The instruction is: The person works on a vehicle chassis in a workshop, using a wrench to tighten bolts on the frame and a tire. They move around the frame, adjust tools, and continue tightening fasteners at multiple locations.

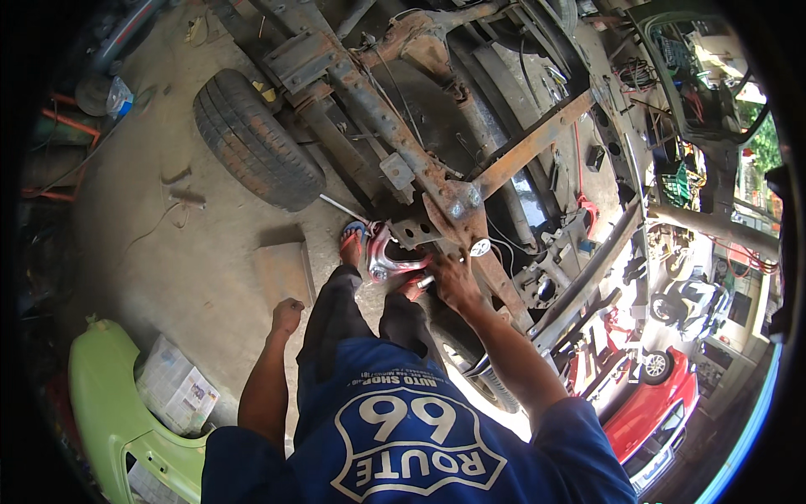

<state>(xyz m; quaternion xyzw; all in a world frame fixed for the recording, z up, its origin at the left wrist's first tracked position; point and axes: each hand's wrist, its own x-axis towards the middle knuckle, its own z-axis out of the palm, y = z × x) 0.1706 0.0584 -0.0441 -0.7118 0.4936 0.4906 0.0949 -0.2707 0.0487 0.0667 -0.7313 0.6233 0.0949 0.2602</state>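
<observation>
The rusty frame [390, 128] stands ahead of me with no body over it; rust remains all along, so I judge the work well short of done. Its long rail slants from far left to near right. My right hand [456, 284] is at the near end, fingers bent; I can't tell whether they grasp the silver piece [426, 281]. My left hand [288, 315] hangs clenched, nothing showing in it.
</observation>
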